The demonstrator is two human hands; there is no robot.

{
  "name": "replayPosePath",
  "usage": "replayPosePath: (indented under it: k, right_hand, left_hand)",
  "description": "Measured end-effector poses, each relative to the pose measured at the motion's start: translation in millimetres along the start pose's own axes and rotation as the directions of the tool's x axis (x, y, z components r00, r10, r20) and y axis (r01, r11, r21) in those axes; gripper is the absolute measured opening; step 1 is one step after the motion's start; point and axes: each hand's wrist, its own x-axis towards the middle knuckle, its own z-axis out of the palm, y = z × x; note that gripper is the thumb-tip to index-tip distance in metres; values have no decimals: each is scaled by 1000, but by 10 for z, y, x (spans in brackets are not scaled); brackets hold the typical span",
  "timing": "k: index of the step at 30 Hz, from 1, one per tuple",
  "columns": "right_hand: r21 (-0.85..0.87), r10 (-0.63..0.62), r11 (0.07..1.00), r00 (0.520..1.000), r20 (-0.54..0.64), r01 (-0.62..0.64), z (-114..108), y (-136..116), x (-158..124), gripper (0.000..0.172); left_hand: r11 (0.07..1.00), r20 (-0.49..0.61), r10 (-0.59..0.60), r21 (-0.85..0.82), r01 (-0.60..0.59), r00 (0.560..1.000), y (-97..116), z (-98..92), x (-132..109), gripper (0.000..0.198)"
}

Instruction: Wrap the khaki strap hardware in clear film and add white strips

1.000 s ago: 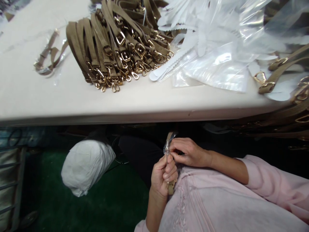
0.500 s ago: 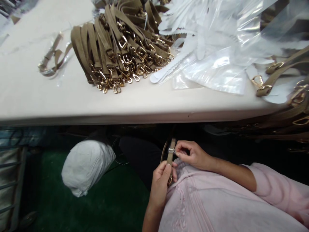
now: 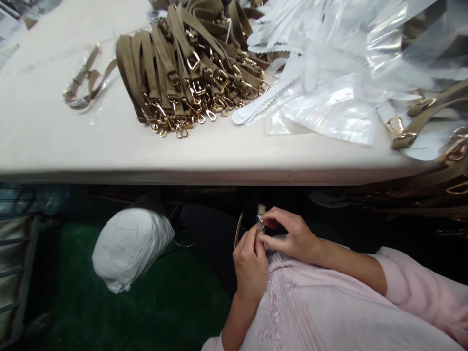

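Close to my lap, below the table edge, my left hand [image 3: 250,265] is closed around a brown strap [image 3: 261,208]. A shiny band, apparently clear plastic wrap [image 3: 260,223], goes round the strap near its upper end. My right hand [image 3: 294,236] pinches at this band from the right, thumb and fingertips against it. Part of the strap loops down on the left of my left hand. Most of its length and its hardware are hidden by my fingers.
On the white table [image 3: 204,156] lies a pile of brown straps [image 3: 175,73] with gold clips and buckles. Clear plastic bags and white strips [image 3: 329,107] lie right of it. One wrapped strap [image 3: 82,87] sits left. A white wrapped bundle [image 3: 131,248] stands below the table.
My left hand has moved up along the strap to the shiny band, covering the strap's lower part. My right hand stays at the band, its fingers bent further round it.
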Motion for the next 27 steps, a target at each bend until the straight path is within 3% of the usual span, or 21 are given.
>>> replayPosePath:
  k: [4, 6, 11, 15, 18, 22, 25, 27]
  right_hand:
    - [1, 148, 989, 986, 76, -148, 45, 46, -1, 2]
    - [-7, 174, 985, 980, 99, -174, 52, 90, -9, 8]
    - [-14, 205, 979, 979, -20, -205, 4, 183, 16, 12]
    - [-84, 118, 989, 993, -31, -120, 26, 149, 18, 13]
    - [-115, -77, 990, 997, 17, 78, 97, 61, -25, 12]
    - [-126, -242, 960, 967, 82, 251, 166, -21, -76, 19]
    - [-117, -257, 957, 963, 78, 265, 164, -28, -85, 20]
    - [-74, -184, 980, 982, 37, 186, 151, -23, -89, 17]
  left_hand:
    - [993, 10, 42, 114, -43, 999, -24, 30, -4, 25]
    - [990, 16, 24, 138, -26, 1000, -26, 5, -15, 18]
    - [975, 138, -221, 45, 217, 965, -56, -155, -102, 24]
    - [948, 219, -287, -77, 310, 932, -77, -230, -139, 32]
    - [977, 125, -212, 12, 212, 969, -44, -225, -107, 20]
    - [978, 8, 55, 199, -55, 998, -13, -175, -55, 19]
    - [945, -12, 187, 275, -176, 982, -48, -133, -48, 24]
    - [918, -19, 243, 327, -224, 970, -85, -113, -56, 25]
